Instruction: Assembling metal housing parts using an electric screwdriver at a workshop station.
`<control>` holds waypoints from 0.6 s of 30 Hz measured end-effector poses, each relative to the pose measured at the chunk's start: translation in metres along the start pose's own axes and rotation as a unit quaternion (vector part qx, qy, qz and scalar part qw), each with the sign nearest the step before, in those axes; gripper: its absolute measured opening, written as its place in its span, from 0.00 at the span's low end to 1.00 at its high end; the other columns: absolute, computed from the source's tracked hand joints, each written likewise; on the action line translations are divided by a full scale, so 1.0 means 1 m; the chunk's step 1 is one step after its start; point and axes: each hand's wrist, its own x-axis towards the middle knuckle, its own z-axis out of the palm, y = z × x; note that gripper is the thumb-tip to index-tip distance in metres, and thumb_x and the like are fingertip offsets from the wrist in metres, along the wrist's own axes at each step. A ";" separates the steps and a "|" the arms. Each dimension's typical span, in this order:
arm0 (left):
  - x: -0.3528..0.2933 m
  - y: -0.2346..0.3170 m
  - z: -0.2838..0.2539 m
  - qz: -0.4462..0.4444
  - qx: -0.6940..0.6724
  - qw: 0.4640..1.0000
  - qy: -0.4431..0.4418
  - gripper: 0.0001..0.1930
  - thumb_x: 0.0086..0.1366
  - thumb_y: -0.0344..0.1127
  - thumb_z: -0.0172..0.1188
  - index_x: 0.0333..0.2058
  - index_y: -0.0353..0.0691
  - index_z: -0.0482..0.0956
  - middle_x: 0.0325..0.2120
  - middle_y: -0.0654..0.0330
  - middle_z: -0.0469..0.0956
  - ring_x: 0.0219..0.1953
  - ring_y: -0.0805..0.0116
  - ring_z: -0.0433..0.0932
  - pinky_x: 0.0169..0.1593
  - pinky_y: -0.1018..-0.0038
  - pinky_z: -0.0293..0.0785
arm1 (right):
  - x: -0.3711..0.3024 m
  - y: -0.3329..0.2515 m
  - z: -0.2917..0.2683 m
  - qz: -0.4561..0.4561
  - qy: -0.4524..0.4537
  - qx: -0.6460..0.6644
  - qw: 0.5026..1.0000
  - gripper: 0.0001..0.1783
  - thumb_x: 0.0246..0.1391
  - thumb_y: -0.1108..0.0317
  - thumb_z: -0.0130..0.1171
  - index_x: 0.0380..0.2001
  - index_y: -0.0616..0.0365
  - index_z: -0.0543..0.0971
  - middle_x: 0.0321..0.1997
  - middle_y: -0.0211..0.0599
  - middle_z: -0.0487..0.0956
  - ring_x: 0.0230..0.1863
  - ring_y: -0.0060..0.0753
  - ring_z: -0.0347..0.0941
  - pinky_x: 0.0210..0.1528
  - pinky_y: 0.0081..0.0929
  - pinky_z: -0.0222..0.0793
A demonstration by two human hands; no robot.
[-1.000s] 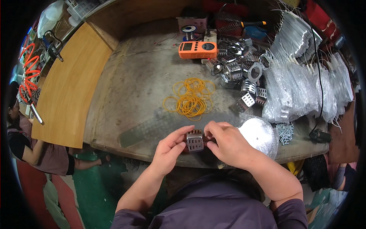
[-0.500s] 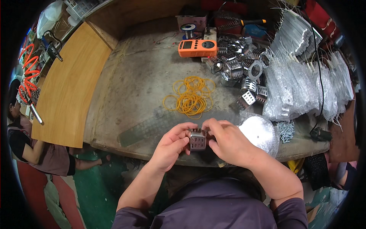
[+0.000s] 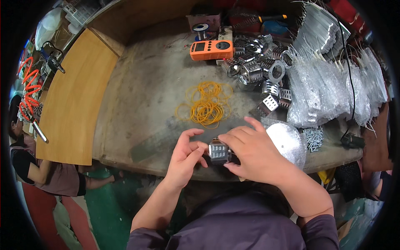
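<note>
A small shiny metal housing with rows of slots [image 3: 219, 154] is held above the front edge of the workbench, between my two hands. My right hand [image 3: 253, 151] grips it from the right, thumb below and fingers over the top, with the index finger lifted away. On its left side my left hand [image 3: 186, 157] pinches at the edge with thumb and a bent finger, its index finger raised. What lies inside the housing cannot be made out. Just beyond my hands lies a loose heap of yellow rubber bands [image 3: 207, 112].
More slotted metal housings [image 3: 252, 71] are piled at the back right, beside an orange meter [image 3: 211, 50]. Bubble-wrapped parts [image 3: 318, 96] fill the right side. Screws [image 3: 313, 139] lie by a round silvery disc [image 3: 286, 143]. A wooden board [image 3: 75, 100] stands left; another person sits beyond it.
The housing has turned in my hands, showing a brighter slotted face. My left index finger and a right finger have lifted off it. The view has shifted slightly.
</note>
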 end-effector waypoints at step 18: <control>0.013 0.025 0.030 0.205 0.630 0.737 -0.134 0.36 0.48 0.34 0.72 0.57 0.40 0.69 0.54 0.52 0.71 0.54 0.50 0.70 0.58 0.60 0.65 | -0.081 0.032 -0.043 0.152 -0.078 -0.090 0.981 0.50 0.31 0.46 0.76 0.60 0.50 0.69 0.67 0.47 0.61 0.70 0.55 0.52 0.71 0.56 0.44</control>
